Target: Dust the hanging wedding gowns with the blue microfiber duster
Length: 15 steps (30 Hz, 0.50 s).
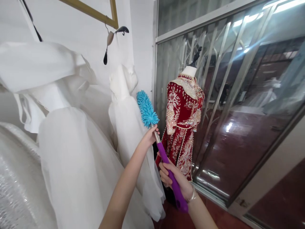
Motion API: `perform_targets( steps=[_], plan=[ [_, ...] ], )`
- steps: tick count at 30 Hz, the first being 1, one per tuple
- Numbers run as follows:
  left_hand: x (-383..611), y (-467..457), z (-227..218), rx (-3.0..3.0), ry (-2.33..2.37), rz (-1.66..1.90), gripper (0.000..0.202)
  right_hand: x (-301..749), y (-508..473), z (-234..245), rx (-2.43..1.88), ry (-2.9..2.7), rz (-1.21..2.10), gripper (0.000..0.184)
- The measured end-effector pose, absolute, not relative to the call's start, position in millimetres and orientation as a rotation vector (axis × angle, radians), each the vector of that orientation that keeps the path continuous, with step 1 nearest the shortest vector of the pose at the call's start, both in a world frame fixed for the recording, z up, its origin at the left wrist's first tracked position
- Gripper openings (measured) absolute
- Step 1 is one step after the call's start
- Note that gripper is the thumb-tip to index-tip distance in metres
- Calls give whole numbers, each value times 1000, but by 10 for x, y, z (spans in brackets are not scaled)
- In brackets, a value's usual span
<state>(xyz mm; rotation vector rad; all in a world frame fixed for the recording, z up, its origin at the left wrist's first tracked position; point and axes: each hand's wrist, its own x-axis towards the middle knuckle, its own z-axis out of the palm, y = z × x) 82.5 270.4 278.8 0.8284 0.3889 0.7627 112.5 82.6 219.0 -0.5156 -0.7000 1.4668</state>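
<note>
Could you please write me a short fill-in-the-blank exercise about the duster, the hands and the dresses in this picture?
1. The right hand has its grip on the duster's ____ handle.
2. The left hand holds the metal shaft just below the fluffy ____ head.
3. The embroidered dress on the mannequin by the window is ____.
4. The gowns on the left are ____.

Missing words: purple; blue; red; white

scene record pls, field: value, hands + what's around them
left hand: fingers at the metal neck of the duster, just below its head
right hand: wrapped around the purple handle
duster: blue fluffy head, tilted up and left
nearest garment: white dress hanging beside the duster head
behind: red embroidered gown on a mannequin
right side: window with metal grille
</note>
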Motion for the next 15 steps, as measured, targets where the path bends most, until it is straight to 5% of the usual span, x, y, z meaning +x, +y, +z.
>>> perform_targets(
  steps=[7,15],
  plan=[
    [659,2657,2605,885,430,892,35,1040,841,2062,-526,-675,1516,37],
    [642,2400,1125,808,649,720,36,963,466,1072,-595,-375,1597,31]
  ],
)
